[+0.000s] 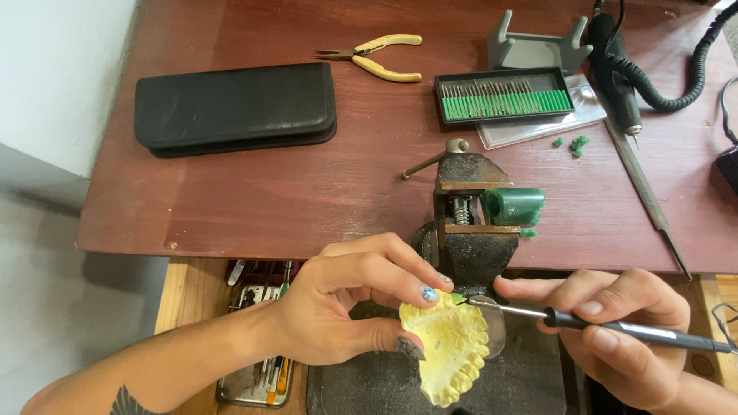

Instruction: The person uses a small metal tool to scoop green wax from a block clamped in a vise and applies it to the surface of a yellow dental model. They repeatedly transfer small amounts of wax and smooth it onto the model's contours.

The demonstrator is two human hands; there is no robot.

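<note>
My left hand [346,307] pinches a yellow dental cast [453,353] between thumb and fingers, low in the view. My right hand [615,330] grips a thin black-handled metal tool [584,323] like a pen. Its tip touches a small green bit at the cast's upper edge. Just behind both hands a small rusty bench vise [465,223] clamps a green wax block [513,206] at the table's front edge.
On the reddish wooden table [269,192] lie a black zip case [234,107], yellow-handled pliers [377,58], a box of green-shanked burs [503,96], a rotary handpiece [619,69] with coiled cord, a long file [646,192] and green wax crumbs [573,144]. A tool tray [257,338] sits below.
</note>
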